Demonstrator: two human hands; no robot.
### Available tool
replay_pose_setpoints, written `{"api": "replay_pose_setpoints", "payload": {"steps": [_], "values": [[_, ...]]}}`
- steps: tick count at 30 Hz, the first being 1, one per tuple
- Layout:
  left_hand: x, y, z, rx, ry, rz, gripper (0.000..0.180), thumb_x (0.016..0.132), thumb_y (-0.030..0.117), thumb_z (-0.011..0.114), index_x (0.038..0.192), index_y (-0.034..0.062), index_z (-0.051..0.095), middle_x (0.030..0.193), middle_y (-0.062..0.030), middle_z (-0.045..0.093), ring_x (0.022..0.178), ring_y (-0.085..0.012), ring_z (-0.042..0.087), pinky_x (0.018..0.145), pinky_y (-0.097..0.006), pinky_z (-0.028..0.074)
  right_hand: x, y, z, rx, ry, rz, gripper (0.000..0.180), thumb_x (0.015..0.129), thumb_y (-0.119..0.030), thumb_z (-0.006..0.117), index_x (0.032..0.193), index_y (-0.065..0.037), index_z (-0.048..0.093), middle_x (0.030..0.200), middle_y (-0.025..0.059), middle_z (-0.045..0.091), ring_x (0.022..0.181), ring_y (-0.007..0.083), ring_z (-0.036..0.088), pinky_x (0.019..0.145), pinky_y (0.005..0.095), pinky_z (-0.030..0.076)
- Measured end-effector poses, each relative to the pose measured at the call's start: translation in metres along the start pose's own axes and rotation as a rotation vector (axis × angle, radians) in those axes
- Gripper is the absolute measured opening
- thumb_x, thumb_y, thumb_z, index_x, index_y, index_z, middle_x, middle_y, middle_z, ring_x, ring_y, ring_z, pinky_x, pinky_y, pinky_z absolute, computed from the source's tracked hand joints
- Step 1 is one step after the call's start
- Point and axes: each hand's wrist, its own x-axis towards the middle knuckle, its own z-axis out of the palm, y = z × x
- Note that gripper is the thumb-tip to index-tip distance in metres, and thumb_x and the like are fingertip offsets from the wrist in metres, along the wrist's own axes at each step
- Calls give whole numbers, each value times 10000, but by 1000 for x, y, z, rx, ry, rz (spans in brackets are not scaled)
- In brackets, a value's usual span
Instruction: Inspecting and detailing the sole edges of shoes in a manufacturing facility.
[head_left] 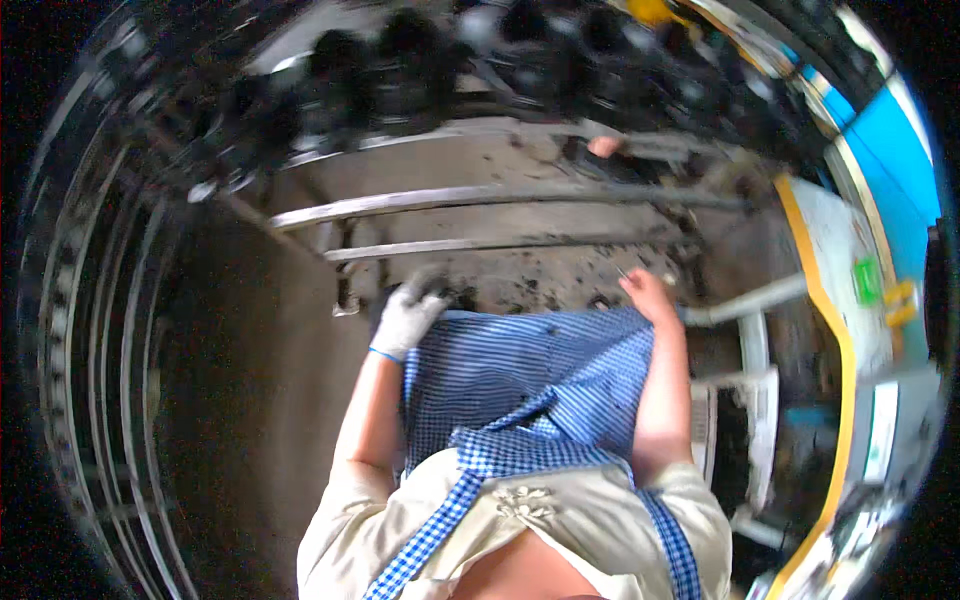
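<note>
The person is standing over a dirty grey work surface (520, 285) and looking down past a blue-and-white checked apron (530, 385); the left hand (408, 318), wearing a white glove with a blue cuff edge, is resting at the upper left corner of the apron where it meets the near edge of the surface, its fingers curled downward, and whether they are gripping the cloth or only pressing on it I cannot tell; the right hand (650, 297) is bare and is lying at the upper right corner of the apron, fingers pointing toward the surface, with a thin pale sliver showing just beyond the fingertips, too small and blurred to name, so its grip cannot be told either; two long grey metal bars (480, 197) are running across the surface beyond both hands; a blurred row of dark machine parts (450, 60) is standing behind them; to the right, a yellow-edged board (835, 300) is curving past, carrying a small green object (866, 280).
</note>
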Motion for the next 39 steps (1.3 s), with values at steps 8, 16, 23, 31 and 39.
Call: {"api": "replay_pose_setpoints", "payload": {"steps": [8,16,23,31,39], "values": [[66,-56,3,-304,134,-118,284,898,76,516,1167,-1,567,1088,-74,604,970,-139,569,837,-257,477,-10,-35,0,84,23,26,321,813,-362,649,984,-90,644,879,136,674,860,316,636,750,401,489],[74,-58,12,10,54,-50,267,885,94,530,1132,23,601,1033,-46,632,921,-105,578,798,-228,468,-1,-30,-19,-150,-37,126,301,841,-324,606,1013,-78,633,933,155,661,883,284,633,748,382,488],[71,-51,8,-519,236,-135,215,886,76,529,1073,40,630,983,-64,649,866,-139,618,794,-276,512,4,110,0,553,-304,283,314,924,-159,509,1201,-25,569,1153,75,618,1005,156,586,860,279,462],[94,-65,-5,-471,262,-122,220,899,145,551,1068,32,637,1014,-42,642,904,-108,590,818,-247,467,-38,63,-41,400,-258,237,401,961,-304,403,1240,-60,557,1238,99,579,1096,206,559,962,317,417],[99,-67,5,-584,290,-84,244,874,88,526,1082,13,628,1021,-56,641,932,-122,593,842,-245,460,-58,-10,-76,207,-190,320,412,948,-299,405,1214,-24,558,1246,117,569,1094,218,555,950,325,423]]}}
